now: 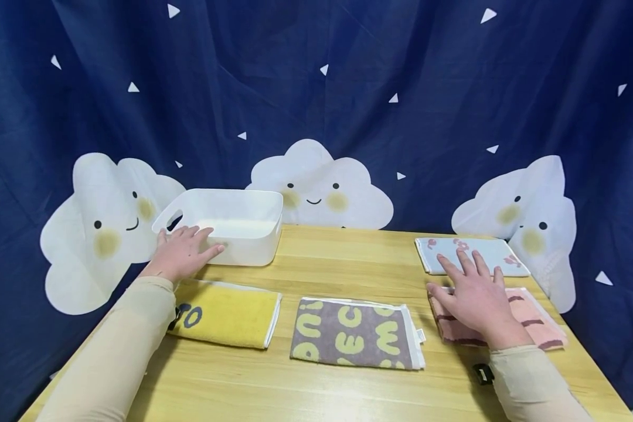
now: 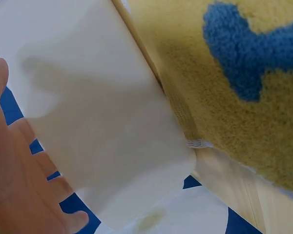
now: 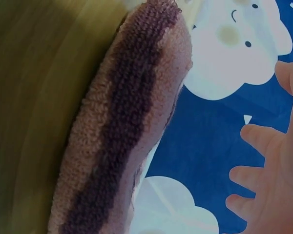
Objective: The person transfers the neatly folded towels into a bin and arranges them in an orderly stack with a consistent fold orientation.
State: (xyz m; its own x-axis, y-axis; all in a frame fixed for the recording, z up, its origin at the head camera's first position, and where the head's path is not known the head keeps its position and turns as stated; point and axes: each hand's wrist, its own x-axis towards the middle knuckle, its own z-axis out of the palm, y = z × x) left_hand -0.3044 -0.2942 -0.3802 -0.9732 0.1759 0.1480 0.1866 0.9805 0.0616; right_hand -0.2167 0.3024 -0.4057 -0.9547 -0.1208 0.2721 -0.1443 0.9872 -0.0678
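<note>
Head view: the left hand [image 1: 184,252] hides part of the near rim of the white plastic box [image 1: 245,251]; a beige sleeve [image 1: 142,308] cuts off the folded yellow terry towel [image 1: 237,313]. The right hand [image 1: 477,299] partly covers the folded pink, dark-striped towel [image 1: 533,313]. Both hands are spread and empty; whether they touch anything is unclear. Box and towels rest on the wooden bench [image 1: 348,269].

The white bin [image 1: 250,252], round-cornered with an oval handle hole, stands upright just behind the flat, folded yellow towel [image 1: 234,310] with dark blue letters. Well to the right, a folded pink towel [image 1: 527,310] with maroon stripes lies flat before a folded pale blue towel [image 1: 498,253] with pink motifs.
</note>
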